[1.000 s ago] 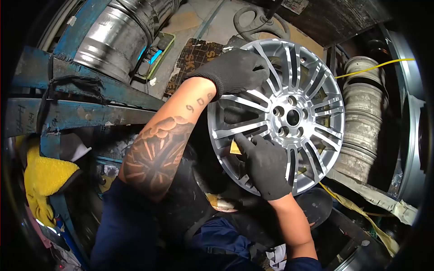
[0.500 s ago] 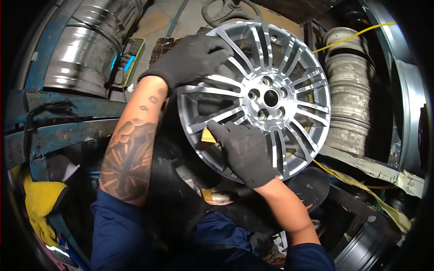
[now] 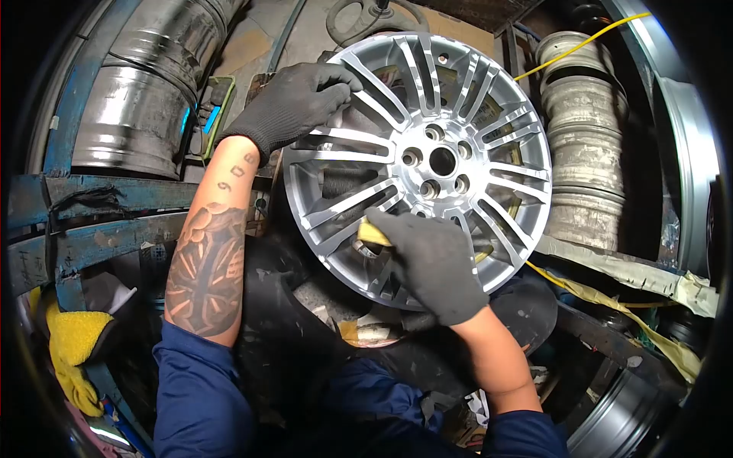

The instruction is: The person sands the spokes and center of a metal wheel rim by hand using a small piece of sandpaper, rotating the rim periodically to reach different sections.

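Observation:
A silver multi-spoke alloy wheel [image 3: 496,167] lies face up in front of me, slightly tilted, its five bolt holes around an open centre bore. My left hand [image 3: 301,99], in a dark grey glove, has its fingers curled over the wheel's upper left edge. In my right hand [image 3: 437,263], gloved alike, a small yellow pad [image 3: 372,232], perhaps folded sandpaper, is pinched against the lower left spokes. The palm covers the spokes beneath it.
Dirty wheels [image 3: 586,145] are stacked at the right, with a yellow hose [image 3: 584,47] passing near them. Shiny metal barrels [image 3: 134,114] stand at upper left beside a blue frame [image 3: 122,195]. A yellow cloth [image 3: 76,336] hangs lower left; a steering wheel [image 3: 336,30] lies behind.
The wheel appears a little further left in view. My right hand has slid the yellow pad along the spokes toward the hub. My left hand has shifted left with the rim.

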`<state>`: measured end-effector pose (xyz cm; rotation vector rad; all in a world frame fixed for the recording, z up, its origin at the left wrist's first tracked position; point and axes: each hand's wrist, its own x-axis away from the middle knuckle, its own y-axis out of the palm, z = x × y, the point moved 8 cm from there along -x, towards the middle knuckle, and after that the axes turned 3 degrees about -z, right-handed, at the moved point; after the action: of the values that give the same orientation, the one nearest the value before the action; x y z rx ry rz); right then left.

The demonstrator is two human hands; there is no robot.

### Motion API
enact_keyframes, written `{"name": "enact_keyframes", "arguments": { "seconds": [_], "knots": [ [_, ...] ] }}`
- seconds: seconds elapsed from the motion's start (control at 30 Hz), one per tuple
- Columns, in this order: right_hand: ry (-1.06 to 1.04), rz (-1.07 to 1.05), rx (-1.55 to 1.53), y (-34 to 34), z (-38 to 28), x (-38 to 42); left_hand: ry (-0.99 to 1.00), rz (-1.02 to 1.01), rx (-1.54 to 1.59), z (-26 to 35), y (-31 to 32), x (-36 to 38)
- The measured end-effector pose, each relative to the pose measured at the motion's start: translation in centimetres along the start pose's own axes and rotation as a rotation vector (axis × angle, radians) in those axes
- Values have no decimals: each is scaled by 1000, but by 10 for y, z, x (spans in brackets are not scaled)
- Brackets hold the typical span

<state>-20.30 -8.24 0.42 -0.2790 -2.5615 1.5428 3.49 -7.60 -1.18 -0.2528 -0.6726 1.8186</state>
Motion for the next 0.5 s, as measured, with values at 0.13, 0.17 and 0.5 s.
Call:
{"name": "enact_keyframes", "arguments": {
  "seconds": [0.13, 0.17, 0.5],
  "knots": [
    [176, 53, -104, -9, 34, 19, -1, -202, -100, -19, 17, 0],
    [249, 31, -114, -7, 41, 23, -15, -275, -120, -22, 25, 2],
    [90, 116, -242, -27, 30, 31, 257, -38, -446, 31, 56, -1]
  ]
}}
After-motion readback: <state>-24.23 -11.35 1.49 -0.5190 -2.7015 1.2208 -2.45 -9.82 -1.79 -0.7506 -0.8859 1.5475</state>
